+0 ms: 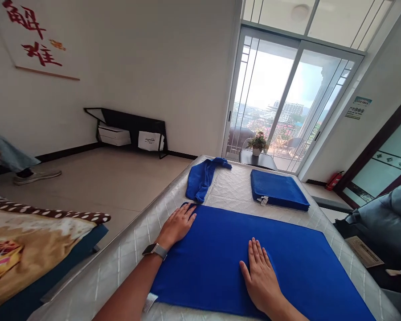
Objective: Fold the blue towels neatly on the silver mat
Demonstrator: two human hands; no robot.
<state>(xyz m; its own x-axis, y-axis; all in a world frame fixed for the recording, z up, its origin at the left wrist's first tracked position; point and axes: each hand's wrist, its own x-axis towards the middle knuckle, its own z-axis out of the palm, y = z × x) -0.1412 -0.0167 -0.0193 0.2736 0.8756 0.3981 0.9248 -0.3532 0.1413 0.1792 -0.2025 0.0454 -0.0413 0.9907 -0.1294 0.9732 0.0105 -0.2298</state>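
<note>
Our hands both lie flat and open, palms down, gripping nothing. The left hand [178,224] presses on the far left corner of a large blue towel [304,261], its fingertips reaching just to the towel's edge. A watch [154,250] sits on that wrist. The right hand [261,276] rests with fingers spread near the middle of the same towel, closer to us than the left.

The towel is spread out smooth across the near end of a white quilted mattress [234,189] and covers most of its width. A small white tag shows at its near left corner.

Farther up the mattress, a crumpled blue towel [202,178] lies along the left edge, just beyond our left hand. To its right and well apart from it sits a neat stack of folded blue towels [277,189].

Past the head of the mattress we see a potted plant [258,142] in front of a sliding glass door [287,102]. A low black shelf [130,127] stands against the left wall. At the far left edge, another person's leg and shoe [36,176] rest on the floor, and a patterned blanket [36,240] covers a bed beside us.
</note>
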